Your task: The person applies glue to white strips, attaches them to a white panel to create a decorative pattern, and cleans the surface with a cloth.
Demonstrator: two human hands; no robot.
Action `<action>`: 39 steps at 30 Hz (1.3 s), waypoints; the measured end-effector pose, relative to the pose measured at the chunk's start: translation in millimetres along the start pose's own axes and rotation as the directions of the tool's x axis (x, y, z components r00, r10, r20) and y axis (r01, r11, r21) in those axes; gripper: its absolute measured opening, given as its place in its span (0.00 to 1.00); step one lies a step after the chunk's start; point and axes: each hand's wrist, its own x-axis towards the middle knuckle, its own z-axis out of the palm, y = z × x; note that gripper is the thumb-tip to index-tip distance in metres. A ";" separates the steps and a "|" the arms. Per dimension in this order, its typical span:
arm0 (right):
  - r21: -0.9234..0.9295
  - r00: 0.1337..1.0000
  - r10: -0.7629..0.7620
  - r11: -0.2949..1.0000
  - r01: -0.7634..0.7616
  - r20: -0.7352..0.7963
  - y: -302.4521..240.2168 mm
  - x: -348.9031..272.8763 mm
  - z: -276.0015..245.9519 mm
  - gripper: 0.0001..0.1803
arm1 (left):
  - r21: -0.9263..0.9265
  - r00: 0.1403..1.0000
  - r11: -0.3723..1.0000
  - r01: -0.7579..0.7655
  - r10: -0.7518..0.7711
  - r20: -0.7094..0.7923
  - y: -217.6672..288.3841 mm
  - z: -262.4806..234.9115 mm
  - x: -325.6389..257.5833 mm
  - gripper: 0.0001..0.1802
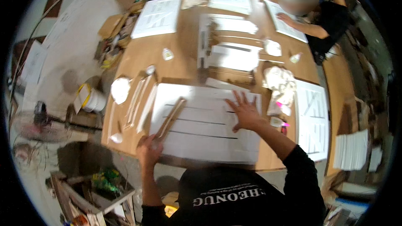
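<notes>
A white board (197, 146) with several dark parallel lines lies on the wooden table in front of me. My left hand (149, 150), at the board's near left corner, is closed around the lower end of a narrow brown strip (171, 118). The strip slants up and to the right over the board. My right hand (245, 111) has its fingers spread over the board's right part, palm down; whether it presses on the surface I cannot tell.
Thin white strips (137, 100) and a white cloth (120, 90) lie left of the board. A crumpled cloth (279, 86) and another lined white board (312, 119) are at right. Across the table (188, 65), a person (331, 21) leans over a board. A bucket (92, 98) stands left.
</notes>
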 end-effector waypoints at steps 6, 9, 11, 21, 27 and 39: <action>0.016 0.999 0.039 0.999 -0.040 0.032 3.1 -8.9 -7.4 0.67 | -0.146 0.926 0.929 0.340 -0.358 -0.117 8.0 -25.4 1.4 0.35; -0.013 1.000 0.021 1.000 -0.021 0.021 -2.4 -7.2 -9.8 0.68 | -0.425 0.623 0.747 0.511 -0.663 -0.415 -64.0 -22.3 -8.7 0.41; -0.017 1.000 0.017 1.000 -0.016 0.018 -0.3 -7.1 -8.6 0.68 | -0.291 0.630 0.824 0.486 -0.561 -0.537 -87.1 -12.2 7.4 0.41; -0.001 0.999 0.000 1.000 0.000 0.035 15.1 -0.4 6.6 0.66 | -0.504 0.876 0.852 0.142 -0.345 -0.336 -32.9 26.2 36.7 0.14; 0.052 0.995 0.036 0.998 -0.041 0.097 13.3 -6.0 -3.9 0.67 | -0.305 0.952 0.904 -0.298 0.303 -0.033 110.5 81.2 63.9 0.15; 0.054 1.000 0.013 0.998 -0.012 -0.016 14.2 -4.7 7.0 0.64 | -0.040 0.915 0.916 -0.399 0.401 0.039 134.7 114.9 93.5 0.11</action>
